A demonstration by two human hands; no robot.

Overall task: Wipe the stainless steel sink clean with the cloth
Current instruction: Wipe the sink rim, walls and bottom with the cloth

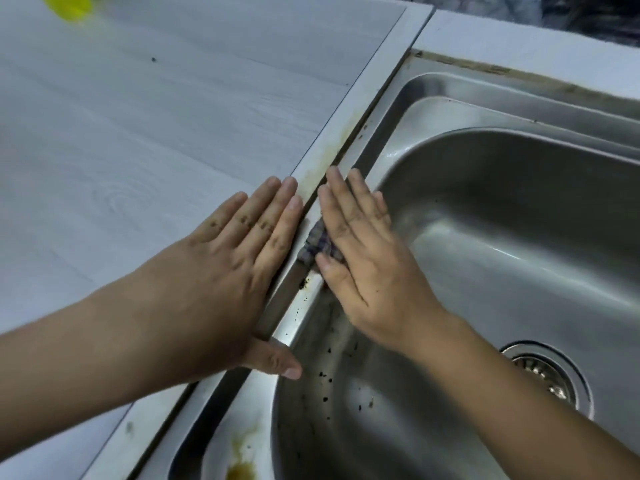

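The stainless steel sink (429, 109) fills the right half of the head view, its drain (545, 374) at the lower right. My right hand (367, 258) lies flat on the sink's left rim, pressing a small dark checked cloth (317, 245) against the steel; only a corner of the cloth shows under the fingers and thumb. My left hand (228, 271) rests flat and open on the counter beside the rim, its thumb reaching onto the steel. Dark specks (325, 372) dot the rim and the basin's left wall. A brown-yellow stain (240, 462) sits on the rim at the bottom.
A pale wood-grain counter (138, 133) spans the left side, with a white trim strip (377, 84) along the sink's edge. A blurred yellow object (71, 6) sits at the top left. Brown grime runs along the seam (485, 69) behind the sink.
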